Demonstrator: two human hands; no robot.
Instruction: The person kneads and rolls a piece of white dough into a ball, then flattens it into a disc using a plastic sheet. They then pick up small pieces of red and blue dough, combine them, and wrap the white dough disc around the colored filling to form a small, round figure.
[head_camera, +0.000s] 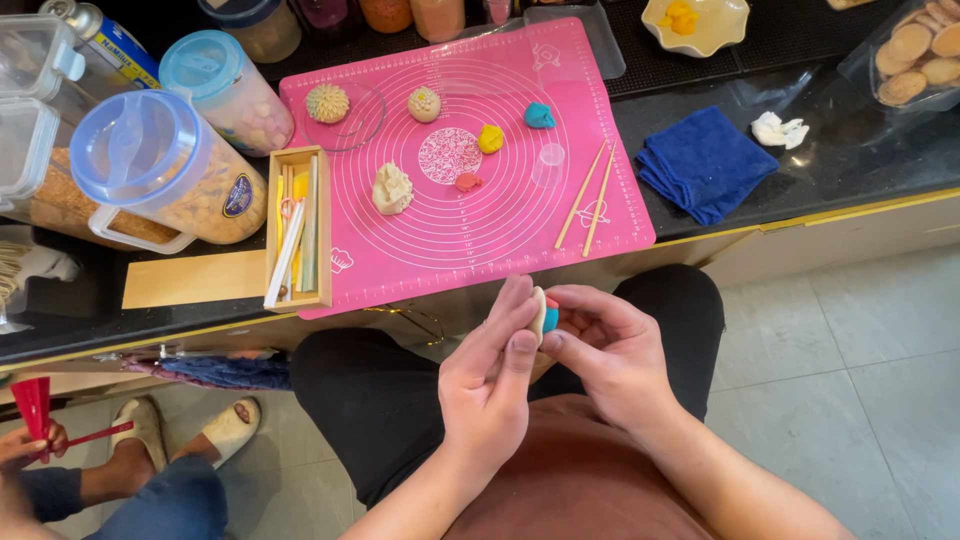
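Observation:
My left hand and my right hand meet over my lap, pinching a small dough piece between them; it is cream-coloured with blue and red showing. Above them a pink silicone mat lies on the dark counter. It carries a cream dough lump, a yellow ball, a teal lump, a small red bit, a round patterned disc, two shaped cream sweets and a pair of wooden sticks.
A wooden tool box with several tools sits at the mat's left edge. Plastic jars of snacks stand further left. A folded blue cloth lies to the right. Another person's feet and hand show at lower left.

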